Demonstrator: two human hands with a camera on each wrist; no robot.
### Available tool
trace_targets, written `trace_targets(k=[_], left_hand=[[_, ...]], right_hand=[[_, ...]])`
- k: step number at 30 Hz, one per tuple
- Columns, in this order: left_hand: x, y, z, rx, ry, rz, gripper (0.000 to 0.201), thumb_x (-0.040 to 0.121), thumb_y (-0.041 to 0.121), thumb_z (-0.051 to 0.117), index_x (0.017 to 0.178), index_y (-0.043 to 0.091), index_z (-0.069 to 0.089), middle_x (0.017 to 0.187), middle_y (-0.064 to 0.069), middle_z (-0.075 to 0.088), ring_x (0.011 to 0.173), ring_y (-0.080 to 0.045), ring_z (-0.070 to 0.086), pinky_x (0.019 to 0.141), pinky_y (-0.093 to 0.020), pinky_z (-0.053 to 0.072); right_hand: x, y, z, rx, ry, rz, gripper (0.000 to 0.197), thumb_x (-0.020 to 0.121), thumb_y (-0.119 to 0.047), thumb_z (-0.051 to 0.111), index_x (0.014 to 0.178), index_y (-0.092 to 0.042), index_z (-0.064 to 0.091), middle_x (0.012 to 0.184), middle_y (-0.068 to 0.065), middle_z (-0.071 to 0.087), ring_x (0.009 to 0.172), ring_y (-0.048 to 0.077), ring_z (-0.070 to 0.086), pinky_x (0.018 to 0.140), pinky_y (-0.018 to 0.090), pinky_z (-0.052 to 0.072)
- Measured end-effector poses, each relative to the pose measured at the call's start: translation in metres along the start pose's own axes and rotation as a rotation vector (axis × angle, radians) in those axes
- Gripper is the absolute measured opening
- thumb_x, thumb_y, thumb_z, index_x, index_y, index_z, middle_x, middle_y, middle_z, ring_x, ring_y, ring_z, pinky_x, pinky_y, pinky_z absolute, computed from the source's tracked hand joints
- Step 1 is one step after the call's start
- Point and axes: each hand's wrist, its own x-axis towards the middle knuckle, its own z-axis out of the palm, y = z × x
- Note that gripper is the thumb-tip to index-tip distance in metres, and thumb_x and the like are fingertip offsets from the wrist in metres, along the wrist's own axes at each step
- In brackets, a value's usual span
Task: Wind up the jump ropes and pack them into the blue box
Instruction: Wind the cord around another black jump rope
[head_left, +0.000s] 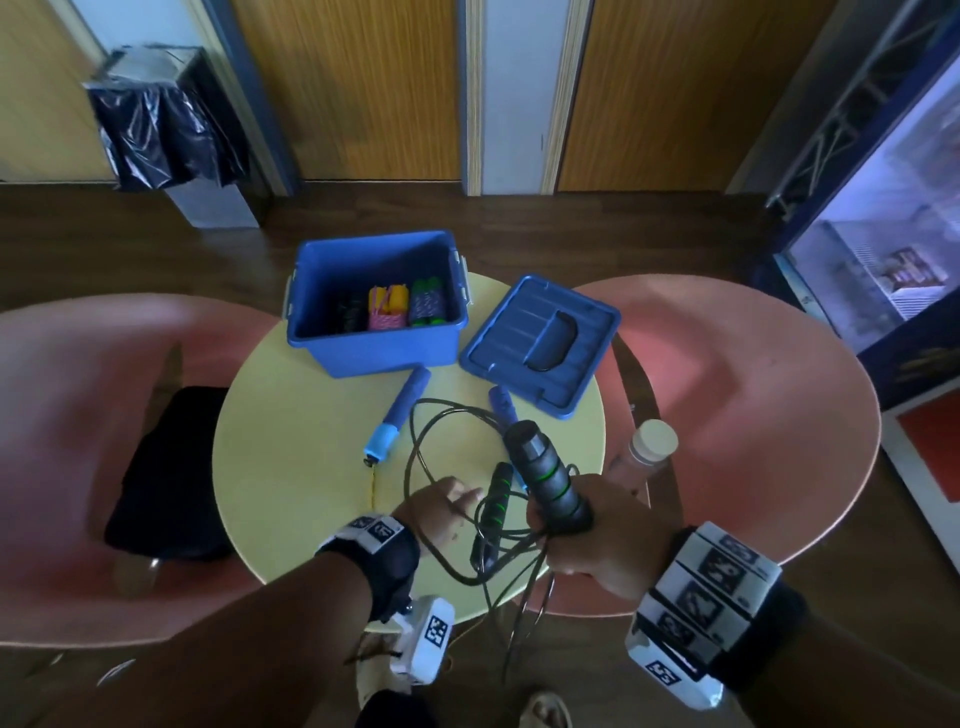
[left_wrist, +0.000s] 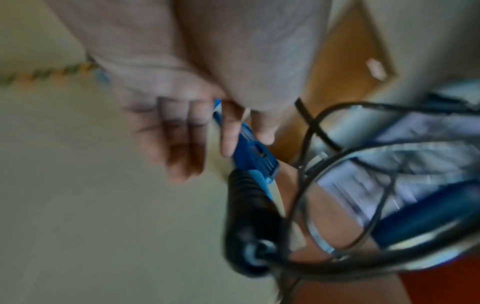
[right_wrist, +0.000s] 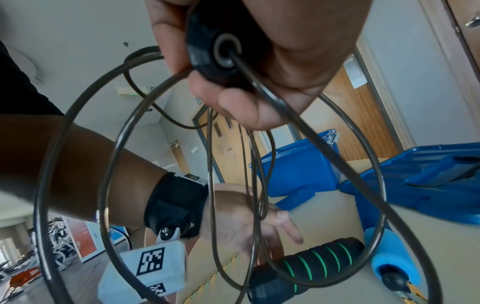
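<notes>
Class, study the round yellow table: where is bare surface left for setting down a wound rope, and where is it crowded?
The yellow table is bare on its left side, between the blue box, the blue handle and the left hand. The near right is crowded: black cord loops, a black handle, the right hand and the lid.

left wrist: black strap (head_left: 392, 561), white tagged camera box (head_left: 423, 642) | right wrist: white marker band (head_left: 711, 582) | forearms bare

Dim head view with bowed edges; left wrist view motion-blurred.
</notes>
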Motion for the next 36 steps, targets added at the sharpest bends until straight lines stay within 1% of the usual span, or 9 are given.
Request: trace_targets(k=[3,8,12,16,19,22,27,33,36], left_hand=[[-0.006,-0.006,0.025,-0.258,-0.099,-0.124,0.027,0.102,0.018,0.048,0.121,0.0,0.057,0.071,-0.002,0.056,0.04,-0.004,0.058,0.042,-0.019,0.046],[-0.037,0.003,0.051,-0.678,-0.097,-0.298,0.031,0.097,0.004,0.054,0.066,0.001,0.053,0.048,-0.009,0.057,0.033,-0.014,0.055,0.033,-0.017,0.042],[-0.056,-0.009,0.049,-0.866,0.071,-0.262,0.015,0.095,0.003,0.054,0.08,0.004,0.055,0.066,-0.012,0.059,0.048,-0.019,0.058,0.042,-0.022,0.044],[-0.09,-0.034,0.032,-0.784,0.233,-0.019,0.018,0.091,-0.001,0.062,0.099,0.011,0.051,0.077,-0.014,0.057,0.064,-0.022,0.054,0.058,-0.03,0.044],[-0.128,-0.047,0.015,-0.749,0.273,0.069,0.033,0.081,0.009,0.07,0.108,0.018,0.054,0.078,-0.009,0.057,0.067,-0.018,0.053,0.052,-0.027,0.044],[-0.162,-0.048,0.0,-0.684,0.308,0.135,0.034,0.081,0.013,0.07,0.112,0.019,0.056,0.076,-0.008,0.059,0.062,-0.015,0.053,0.048,-0.027,0.039],[-0.191,-0.035,-0.018,-0.577,0.342,0.223,0.016,0.096,0.003,0.056,0.11,0.009,0.053,0.063,-0.004,0.056,0.044,-0.01,0.046,0.043,-0.024,0.031],[-0.212,-0.008,-0.023,-0.787,0.189,0.279,0.042,0.075,0.019,0.053,0.115,0.006,0.054,0.067,-0.009,0.055,0.047,-0.016,0.044,0.041,-0.021,0.025],[-0.218,0.003,-0.028,-0.855,0.139,0.34,0.049,0.073,0.019,0.051,0.121,0.006,0.055,0.077,-0.015,0.06,0.059,-0.024,0.054,0.049,-0.027,0.04]], right_hand=[[-0.009,-0.001,-0.003,-0.026,-0.023,-0.025,0.014,0.058,-0.013,0.059,0.069,-0.005,0.058,0.057,0.003,0.048,0.057,0.016,0.045,0.058,0.027,0.035],[-0.025,-0.002,-0.007,-0.052,-0.091,-0.08,0.016,0.062,-0.013,0.062,0.061,-0.029,0.058,0.057,-0.009,0.051,0.058,0.009,0.048,0.063,0.025,0.039],[-0.041,0.005,-0.009,-0.024,-0.062,-0.016,0.018,0.064,-0.013,0.065,0.082,-0.015,0.062,0.059,-0.004,0.058,0.056,0.014,0.056,0.061,0.031,0.046],[-0.06,0.01,-0.017,-0.176,-0.265,0.213,0.046,0.074,-0.018,0.073,0.116,-0.012,0.056,0.066,-0.001,0.063,0.052,0.017,0.06,0.052,0.028,0.049],[-0.069,0.009,-0.015,-0.441,-0.43,0.331,0.028,0.085,-0.012,0.065,0.099,-0.031,0.05,0.071,0.001,0.063,0.056,0.018,0.064,0.057,0.028,0.054],[-0.07,-0.001,-0.008,-0.534,-0.472,0.393,0.026,0.087,-0.009,0.061,0.096,-0.029,0.049,0.065,0.002,0.061,0.049,0.017,0.063,0.053,0.029,0.054],[-0.057,-0.017,0.011,-0.394,-0.487,0.464,0.033,0.082,-0.011,0.058,0.113,-0.016,0.048,0.083,0.015,0.056,0.067,0.033,0.059,0.059,0.036,0.052],[-0.039,-0.032,0.038,-0.131,-0.392,0.529,0.04,0.09,-0.009,0.057,0.127,-0.015,0.045,0.069,0.009,0.062,0.064,0.028,0.059,0.058,0.034,0.054],[-0.03,-0.044,0.051,0.016,-0.236,0.511,0.037,0.086,-0.018,0.067,0.122,-0.015,0.059,0.101,0.007,0.066,0.09,0.03,0.065,0.066,0.042,0.059]])
